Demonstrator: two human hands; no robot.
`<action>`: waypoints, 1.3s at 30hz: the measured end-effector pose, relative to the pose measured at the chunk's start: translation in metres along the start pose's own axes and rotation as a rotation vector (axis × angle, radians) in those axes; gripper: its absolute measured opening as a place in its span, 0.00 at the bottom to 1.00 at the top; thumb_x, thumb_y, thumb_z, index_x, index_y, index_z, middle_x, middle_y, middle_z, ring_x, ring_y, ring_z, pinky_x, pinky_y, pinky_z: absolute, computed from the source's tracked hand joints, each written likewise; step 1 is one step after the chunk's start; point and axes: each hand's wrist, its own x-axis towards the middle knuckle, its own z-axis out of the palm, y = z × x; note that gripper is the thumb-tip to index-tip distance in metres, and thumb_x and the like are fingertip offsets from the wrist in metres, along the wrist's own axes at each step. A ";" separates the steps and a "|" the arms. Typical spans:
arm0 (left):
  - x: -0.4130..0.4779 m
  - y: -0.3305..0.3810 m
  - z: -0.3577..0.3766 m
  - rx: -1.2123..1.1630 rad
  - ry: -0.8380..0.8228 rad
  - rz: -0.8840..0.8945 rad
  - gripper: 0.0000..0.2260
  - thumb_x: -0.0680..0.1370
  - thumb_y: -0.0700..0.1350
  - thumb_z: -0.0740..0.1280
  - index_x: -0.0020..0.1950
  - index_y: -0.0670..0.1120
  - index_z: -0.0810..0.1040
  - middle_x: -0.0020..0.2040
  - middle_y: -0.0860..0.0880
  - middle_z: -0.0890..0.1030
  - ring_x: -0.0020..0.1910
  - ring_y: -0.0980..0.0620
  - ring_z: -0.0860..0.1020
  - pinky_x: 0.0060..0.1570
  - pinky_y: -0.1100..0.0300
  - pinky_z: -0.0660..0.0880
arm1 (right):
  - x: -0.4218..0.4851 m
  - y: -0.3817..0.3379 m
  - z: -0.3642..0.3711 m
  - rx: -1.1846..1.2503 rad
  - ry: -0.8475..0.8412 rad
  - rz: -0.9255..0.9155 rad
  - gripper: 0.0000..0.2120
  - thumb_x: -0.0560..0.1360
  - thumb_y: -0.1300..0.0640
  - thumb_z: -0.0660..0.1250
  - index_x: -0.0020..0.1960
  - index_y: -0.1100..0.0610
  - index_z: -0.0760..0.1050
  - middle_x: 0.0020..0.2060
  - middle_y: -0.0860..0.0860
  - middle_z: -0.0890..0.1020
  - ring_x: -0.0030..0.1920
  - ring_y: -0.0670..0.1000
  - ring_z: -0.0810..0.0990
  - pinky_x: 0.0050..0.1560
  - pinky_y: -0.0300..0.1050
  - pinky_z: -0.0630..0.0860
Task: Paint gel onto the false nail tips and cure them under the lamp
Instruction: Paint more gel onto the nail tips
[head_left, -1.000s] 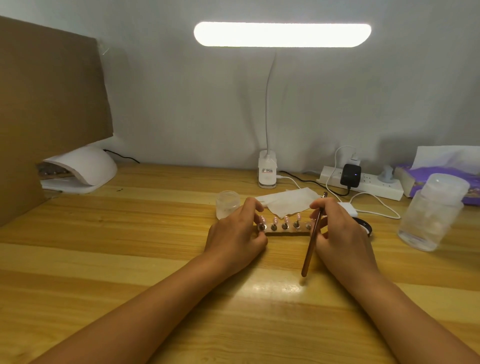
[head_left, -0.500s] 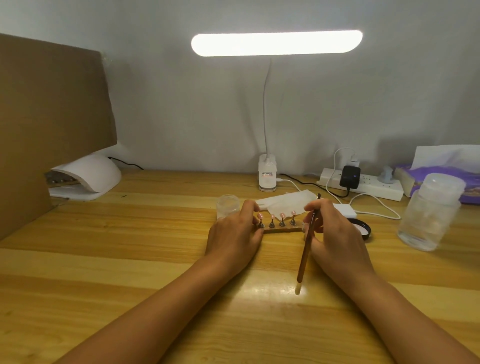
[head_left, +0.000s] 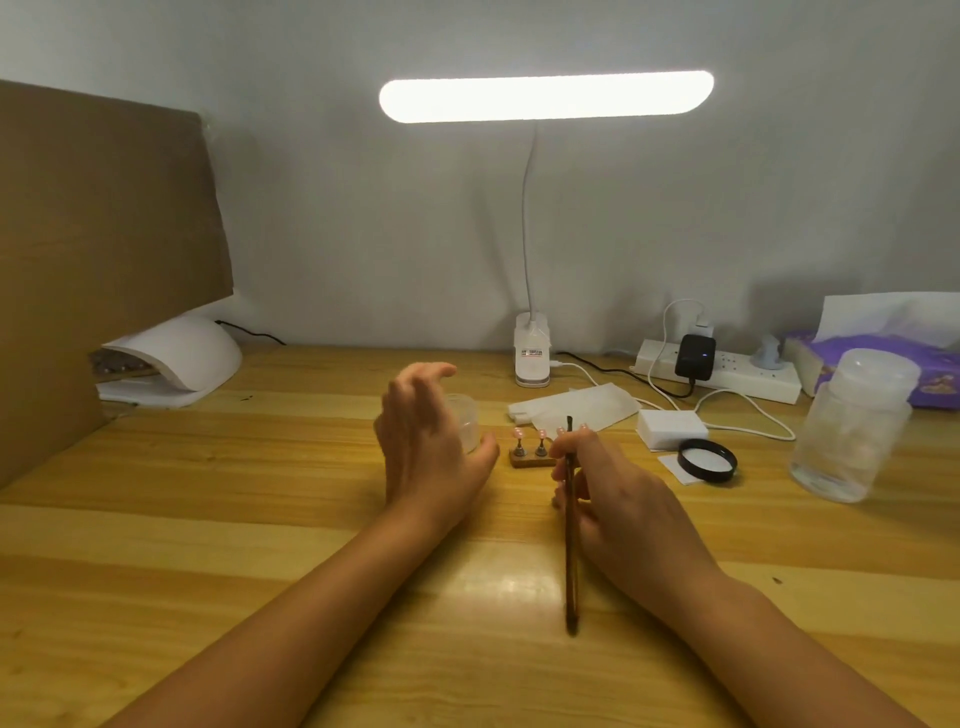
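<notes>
Your left hand (head_left: 426, 441) is lifted off the worktop (head_left: 260, 519) with the fingers loosely spread and the thumb held apart, holding nothing; it sits in front of the small clear cup (head_left: 464, 428), and you cannot tell from this view whether it touches the cup. Your right hand (head_left: 623, 509) is curled round the brush (head_left: 571, 525), pinching it near the upper end, so the dark tip points away from you and the long brown handle runs back towards you, just above the wood. The nail tips (head_left: 530, 434) stand upright on little pegs in a small wooden stand (head_left: 531, 461), which rests on the worktop between your two hands; two pink tips show clearly, and your right fingertips cover the right end of the stand, touching or almost touching it. The white curing lamp (head_left: 176, 358) sits well apart at the far left, beside a cardboard sheet (head_left: 104, 234). Behind the stand lies a folded tissue (head_left: 571, 408), with the lit desk lamp (head_left: 545, 96) above it. To your right are a white block (head_left: 672, 428), a black lid (head_left: 707, 460), a clear jar (head_left: 852, 426) and, against the wall, a power strip (head_left: 722, 369)
</notes>
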 end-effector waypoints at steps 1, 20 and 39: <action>0.003 -0.004 0.000 -0.010 -0.032 -0.097 0.35 0.69 0.50 0.77 0.70 0.46 0.64 0.67 0.44 0.67 0.65 0.47 0.67 0.59 0.57 0.63 | 0.000 0.001 0.000 -0.001 -0.003 0.006 0.20 0.76 0.61 0.69 0.64 0.49 0.67 0.50 0.45 0.79 0.44 0.45 0.79 0.43 0.44 0.80; -0.009 0.005 -0.004 -0.130 -0.105 0.295 0.32 0.66 0.51 0.78 0.60 0.50 0.60 0.49 0.51 0.69 0.47 0.53 0.70 0.45 0.56 0.71 | 0.003 -0.008 -0.008 0.131 0.407 -0.112 0.18 0.83 0.48 0.53 0.65 0.53 0.74 0.48 0.49 0.79 0.48 0.48 0.77 0.46 0.43 0.75; -0.011 0.011 -0.007 -0.177 -0.204 0.461 0.30 0.67 0.54 0.75 0.59 0.47 0.61 0.51 0.45 0.73 0.47 0.56 0.68 0.43 0.69 0.67 | 0.003 -0.017 0.003 0.337 0.307 0.000 0.08 0.76 0.48 0.65 0.46 0.53 0.75 0.37 0.41 0.78 0.37 0.46 0.77 0.35 0.49 0.76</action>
